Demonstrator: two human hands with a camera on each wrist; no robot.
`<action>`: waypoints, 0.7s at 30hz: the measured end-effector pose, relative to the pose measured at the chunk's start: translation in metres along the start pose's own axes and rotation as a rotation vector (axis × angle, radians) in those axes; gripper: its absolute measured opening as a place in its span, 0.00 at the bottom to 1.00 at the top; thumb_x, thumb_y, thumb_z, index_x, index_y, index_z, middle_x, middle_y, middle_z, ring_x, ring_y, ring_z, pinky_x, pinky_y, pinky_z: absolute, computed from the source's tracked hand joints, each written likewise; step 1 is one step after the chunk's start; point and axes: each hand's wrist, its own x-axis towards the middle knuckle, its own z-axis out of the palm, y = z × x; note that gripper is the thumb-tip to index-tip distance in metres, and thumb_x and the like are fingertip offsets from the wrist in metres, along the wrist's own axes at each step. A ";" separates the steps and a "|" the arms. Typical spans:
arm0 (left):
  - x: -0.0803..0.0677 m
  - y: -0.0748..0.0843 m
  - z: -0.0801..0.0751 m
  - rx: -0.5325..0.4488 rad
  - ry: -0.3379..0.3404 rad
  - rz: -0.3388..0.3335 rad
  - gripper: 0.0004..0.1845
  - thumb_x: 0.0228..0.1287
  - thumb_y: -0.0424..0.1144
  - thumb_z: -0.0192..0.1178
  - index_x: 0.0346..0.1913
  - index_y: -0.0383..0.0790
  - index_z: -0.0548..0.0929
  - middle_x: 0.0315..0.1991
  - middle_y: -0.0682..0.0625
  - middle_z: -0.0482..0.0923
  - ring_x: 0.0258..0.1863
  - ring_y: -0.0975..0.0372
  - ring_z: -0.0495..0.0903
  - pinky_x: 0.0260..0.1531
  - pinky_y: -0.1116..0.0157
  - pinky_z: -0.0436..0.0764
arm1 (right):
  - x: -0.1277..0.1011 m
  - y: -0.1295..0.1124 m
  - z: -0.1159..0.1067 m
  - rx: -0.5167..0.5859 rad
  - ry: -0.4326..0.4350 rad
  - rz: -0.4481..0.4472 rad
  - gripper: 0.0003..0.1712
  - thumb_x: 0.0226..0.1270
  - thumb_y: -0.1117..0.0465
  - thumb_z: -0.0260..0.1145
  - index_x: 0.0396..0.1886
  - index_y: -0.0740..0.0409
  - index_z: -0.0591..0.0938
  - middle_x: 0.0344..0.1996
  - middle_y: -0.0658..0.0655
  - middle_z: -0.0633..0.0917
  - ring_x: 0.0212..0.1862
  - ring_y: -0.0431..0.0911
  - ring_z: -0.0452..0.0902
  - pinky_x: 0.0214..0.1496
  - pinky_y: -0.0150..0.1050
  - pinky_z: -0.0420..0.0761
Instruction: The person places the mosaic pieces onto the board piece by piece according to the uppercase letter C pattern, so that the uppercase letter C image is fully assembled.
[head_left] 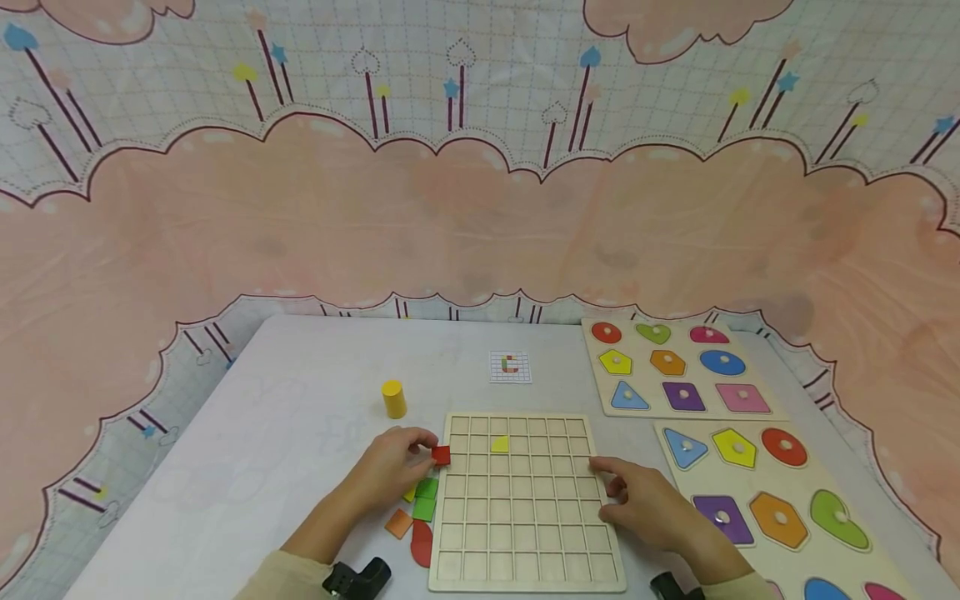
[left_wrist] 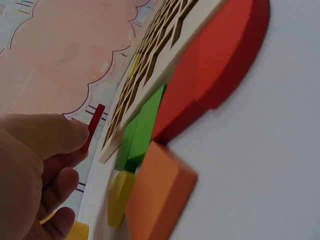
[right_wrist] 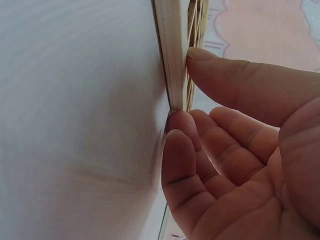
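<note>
My left hand [head_left: 396, 462] pinches a small red square tile [head_left: 441, 455] between thumb and fingertips, over the left edge of the wooden grid board [head_left: 525, 586]. One yellow tile [head_left: 500, 444] lies in a cell near the top of that board. At the board's right edge, my right hand [head_left: 645, 504] holds the rim, its thumb and curled fingertips against the wood. Beside the left edge lie green tiles [head_left: 424, 498], a yellow piece [left_wrist: 120, 199], an orange square tile [head_left: 398, 523] and red curved pieces [head_left: 422, 546]; the left hand partly covers the yellow one in the head view.
A yellow cylinder [head_left: 393, 400] stands beyond my left hand. Behind the board lies a small card [head_left: 510, 367] with a coloured grid pattern. To the right are two shape puzzle boards, one farther back [head_left: 637, 406] and one nearer [head_left: 671, 450], both holding knobbed shapes.
</note>
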 end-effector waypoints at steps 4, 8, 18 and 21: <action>0.005 0.007 0.003 -0.008 -0.026 0.016 0.10 0.62 0.33 0.68 0.46 0.43 0.85 0.41 0.55 0.79 0.44 0.59 0.77 0.45 0.59 0.80 | 0.000 0.000 0.000 0.000 -0.001 0.002 0.35 0.53 0.67 0.77 0.63 0.55 0.79 0.34 0.49 0.79 0.37 0.45 0.72 0.39 0.42 0.74; 0.009 0.014 0.007 -0.015 -0.055 0.020 0.11 0.64 0.34 0.67 0.48 0.43 0.84 0.42 0.54 0.79 0.46 0.58 0.76 0.45 0.60 0.80 | 0.000 0.000 0.000 0.002 -0.003 0.006 0.35 0.52 0.67 0.77 0.63 0.55 0.79 0.34 0.49 0.79 0.37 0.45 0.72 0.40 0.42 0.74; 0.020 0.026 0.020 -0.011 -0.086 0.101 0.10 0.66 0.36 0.66 0.49 0.44 0.85 0.41 0.53 0.78 0.44 0.59 0.75 0.41 0.63 0.80 | 0.001 0.001 0.000 0.002 -0.005 0.005 0.36 0.53 0.67 0.77 0.64 0.56 0.78 0.34 0.49 0.79 0.37 0.45 0.72 0.41 0.43 0.75; 0.024 0.029 0.025 -0.015 -0.095 0.124 0.10 0.66 0.36 0.66 0.49 0.43 0.85 0.41 0.53 0.78 0.43 0.59 0.75 0.41 0.63 0.80 | 0.001 0.001 0.000 0.006 -0.006 0.008 0.36 0.52 0.67 0.77 0.64 0.56 0.78 0.34 0.49 0.79 0.38 0.45 0.72 0.41 0.43 0.75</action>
